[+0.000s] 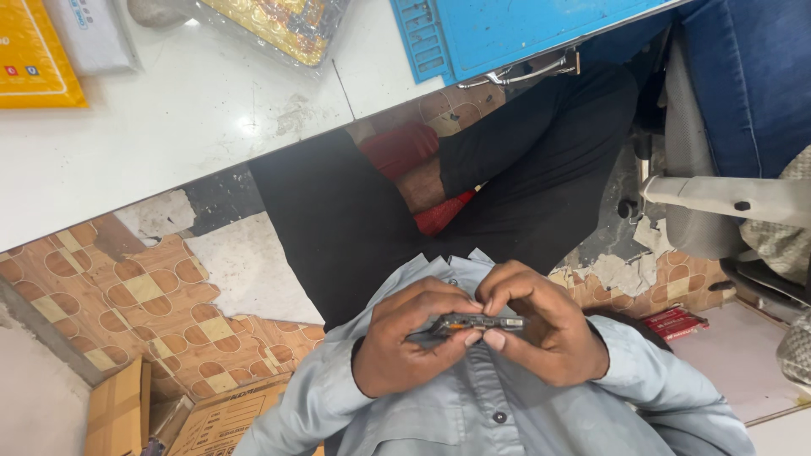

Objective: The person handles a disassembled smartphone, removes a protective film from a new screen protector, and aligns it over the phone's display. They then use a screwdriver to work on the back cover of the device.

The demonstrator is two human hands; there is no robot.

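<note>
Left hand point(405, 338): fingers closed on the left end of a thin dark circuit board point(477, 323), thumb underneath.
Right hand point(541, 325): fingers curled over the board's right end, thumb pressed at its lower edge.
Board position: edge-on between both hands, close to the grey shirt point(498, 405), over the lap.
Progress: board is out of any housing, bare in the grip; whether anything has been removed from it, cannot tell. Handling looks mid-way.
Count: one board, two hands.
Beyond the hands: one blue work mat point(507, 29), one white table point(169, 118).
Below left hand: cardboard boxes point(160, 414), two visible.
</note>
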